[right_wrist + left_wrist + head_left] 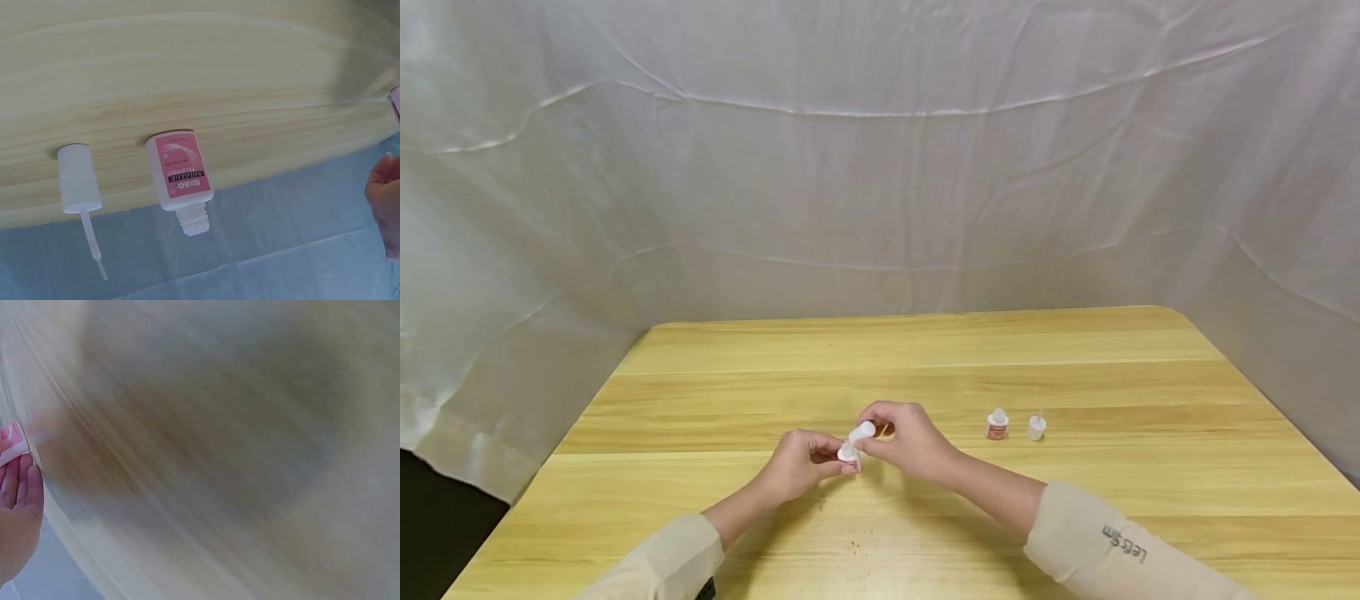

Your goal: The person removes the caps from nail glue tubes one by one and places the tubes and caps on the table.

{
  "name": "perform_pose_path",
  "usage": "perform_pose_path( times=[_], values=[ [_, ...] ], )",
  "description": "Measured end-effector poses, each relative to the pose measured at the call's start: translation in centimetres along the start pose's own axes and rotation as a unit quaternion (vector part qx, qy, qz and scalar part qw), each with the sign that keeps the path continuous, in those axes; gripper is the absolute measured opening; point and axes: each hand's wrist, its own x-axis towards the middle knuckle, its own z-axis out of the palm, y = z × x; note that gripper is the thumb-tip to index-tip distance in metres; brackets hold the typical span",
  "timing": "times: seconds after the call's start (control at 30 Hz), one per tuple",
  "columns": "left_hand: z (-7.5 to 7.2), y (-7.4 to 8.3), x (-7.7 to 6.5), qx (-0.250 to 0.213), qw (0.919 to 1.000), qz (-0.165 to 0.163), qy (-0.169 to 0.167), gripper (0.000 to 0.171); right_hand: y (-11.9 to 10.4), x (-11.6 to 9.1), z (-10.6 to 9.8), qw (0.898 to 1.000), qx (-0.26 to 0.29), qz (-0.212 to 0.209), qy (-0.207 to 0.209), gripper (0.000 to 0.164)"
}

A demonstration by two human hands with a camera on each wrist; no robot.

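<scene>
Near the middle of the table, my left hand (pixel 805 462) grips a small white nail glue bottle (pixel 849 456) with a pink label between thumb and fingers. Just above the bottle's neck, my right hand (pixel 913 442) pinches a white cap (pixel 862 431), which is tilted. Whether the cap's brush is inside the neck cannot be made out. At the left edge of the left wrist view, part of the pink and white bottle (pixel 11 442) shows above the left fingers. Only part of the right hand (pixel 386 203) enters the right wrist view.
To the right stands a second nail glue bottle (pixel 997 426), uncapped and upright. Beside it, a white brush cap (pixel 1037 428) stands upside down with its brush pointing up. The wooden table (pixel 850 358) has a grey fabric curtain (pixel 880 192) behind and around it.
</scene>
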Motion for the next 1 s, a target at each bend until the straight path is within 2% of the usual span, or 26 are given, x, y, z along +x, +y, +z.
perform_pose_path(
  times=[0.5,1.0],
  values=[
    [-0.1,0.3,-0.2,-0.019,0.9998,0.003,-0.004,0.021,-0.1,0.0,-1.0,0.999,-0.02,0.003,-0.03,0.011],
    [-0.1,0.0,-0.1,0.0,1.0,-0.003,-0.004,0.021,0.0,0.0,-1.4,0.995,-0.07,-0.012,-0.067,0.016]
  ],
)
